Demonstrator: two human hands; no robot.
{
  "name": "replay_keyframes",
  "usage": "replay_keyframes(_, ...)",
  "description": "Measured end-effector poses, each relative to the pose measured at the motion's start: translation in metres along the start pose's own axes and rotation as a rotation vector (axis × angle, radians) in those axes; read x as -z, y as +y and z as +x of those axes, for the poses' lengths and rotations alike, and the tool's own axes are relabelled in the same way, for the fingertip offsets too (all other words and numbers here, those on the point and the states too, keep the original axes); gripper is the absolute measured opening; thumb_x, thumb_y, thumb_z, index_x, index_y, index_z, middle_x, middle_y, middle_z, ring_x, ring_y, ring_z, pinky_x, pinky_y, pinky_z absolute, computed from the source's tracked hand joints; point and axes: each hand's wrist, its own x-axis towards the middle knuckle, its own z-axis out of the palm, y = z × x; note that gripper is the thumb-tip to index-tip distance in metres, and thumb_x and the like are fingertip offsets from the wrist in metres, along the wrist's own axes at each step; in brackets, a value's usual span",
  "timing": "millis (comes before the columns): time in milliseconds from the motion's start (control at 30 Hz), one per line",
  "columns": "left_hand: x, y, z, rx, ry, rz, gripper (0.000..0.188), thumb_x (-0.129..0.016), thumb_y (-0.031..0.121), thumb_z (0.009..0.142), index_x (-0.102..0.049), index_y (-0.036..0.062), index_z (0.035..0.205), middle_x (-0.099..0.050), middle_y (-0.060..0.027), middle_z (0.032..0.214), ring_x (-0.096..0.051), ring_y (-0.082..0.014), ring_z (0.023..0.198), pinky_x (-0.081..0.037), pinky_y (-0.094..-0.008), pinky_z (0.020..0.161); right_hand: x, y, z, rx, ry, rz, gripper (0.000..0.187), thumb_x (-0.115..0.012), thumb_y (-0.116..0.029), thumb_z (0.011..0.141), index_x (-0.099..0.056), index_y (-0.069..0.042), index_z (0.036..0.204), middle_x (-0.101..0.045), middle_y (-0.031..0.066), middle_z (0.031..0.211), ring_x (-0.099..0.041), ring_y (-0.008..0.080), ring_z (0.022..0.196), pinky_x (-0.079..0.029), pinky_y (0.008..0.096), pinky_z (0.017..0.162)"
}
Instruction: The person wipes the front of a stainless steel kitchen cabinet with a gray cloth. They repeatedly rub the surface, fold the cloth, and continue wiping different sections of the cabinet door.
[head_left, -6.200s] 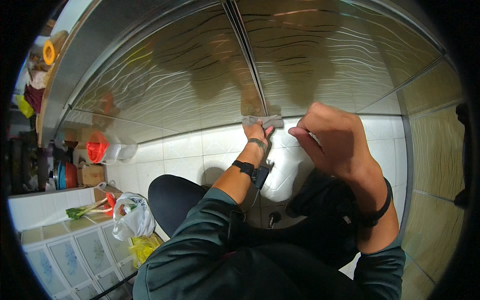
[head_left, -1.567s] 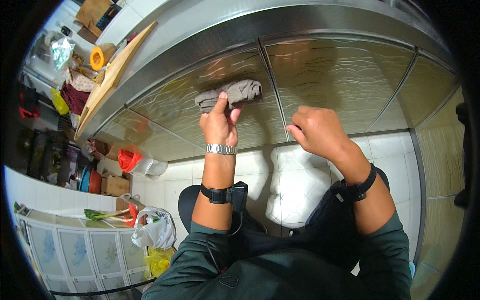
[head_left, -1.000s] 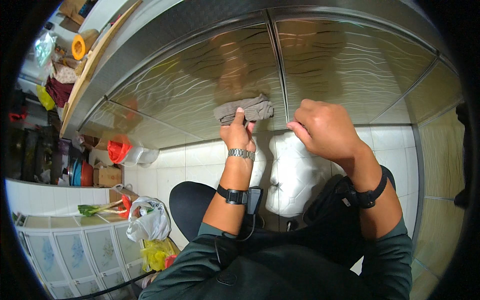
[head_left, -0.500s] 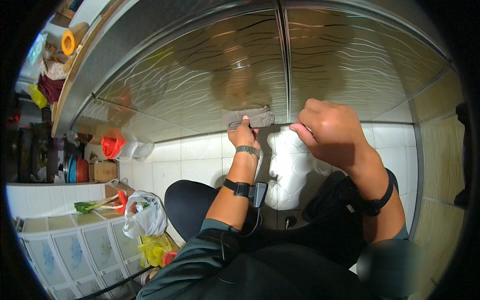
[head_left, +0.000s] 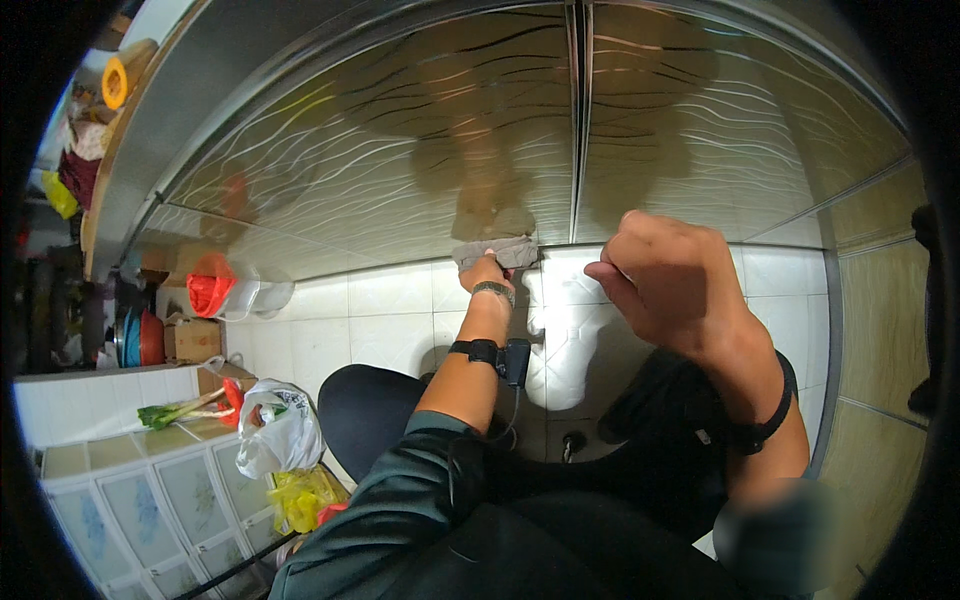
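1. Cloth (head_left: 518, 250), grey and folded, sat at the lower edge of a glossy cabinet door (head_left: 370, 150), above white floor tiles (head_left: 390, 340).
2. Left hand (head_left: 487, 274) had thumb and fingers clamped on it.
3. Right hand (head_left: 672, 282) hung near the cabinet, fingers curled together.

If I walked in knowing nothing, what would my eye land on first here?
Probably the glossy cabinet doors with their wavy lines, spread across the upper part of the view. At their lower edge, the person's left hand holds a folded grey cloth, with the curled right hand further right. The bright red bag also stands out, over at the left.
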Motion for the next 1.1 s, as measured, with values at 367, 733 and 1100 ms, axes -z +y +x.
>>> replay_keyframes(367,0.018,-0.070,0.260,-0.315,-0.507,1.750,0.076,-0.097,0.052,0.097,-0.069,0.0218,0.160,-0.080,0.0002,0.154,-0.080,-0.0283,0.132,-0.067,-0.0519,0.101,0.007,0.000,0.004,-0.114,-0.188,-0.030,0.023,-0.088,-0.021,0.101,-0.071,-0.008,0.092,-0.068,0.0116,0.092,-0.076,0.0350,0.088,-0.061,0.0454,0.076)
replay_keyframes(733,0.021,0.015,0.083,0.232,0.041,-0.005,0.016,-0.075,0.015,0.114,-0.076,0.0112,0.129,-0.072,-0.0126,0.128,-0.067,-0.0341,0.098,-0.058,-0.0464,0.065,0.000,0.000,-0.002,0.017,-0.067,-0.090,0.024,-0.085,-0.024,0.102,-0.072,-0.008,0.091,-0.069,0.0122,0.090,-0.076,0.0364,0.084,-0.061,0.0475,0.073)
replay_keyframes(1100,0.023,0.130,-0.056,0.032,-0.201,-0.092,0.016,-0.064,0.029,0.114,-0.070,0.0189,0.125,-0.070,-0.0068,0.115,-0.060,-0.0278,0.089,-0.045,-0.0431,0.065,0.001,-0.010,-0.002,0.113,-0.032,-0.089,0.025,-0.085,-0.027,0.103,-0.080,-0.006,0.090,-0.073,0.0125,0.091,-0.074,0.0390,0.083,-0.059,0.0525,0.072)
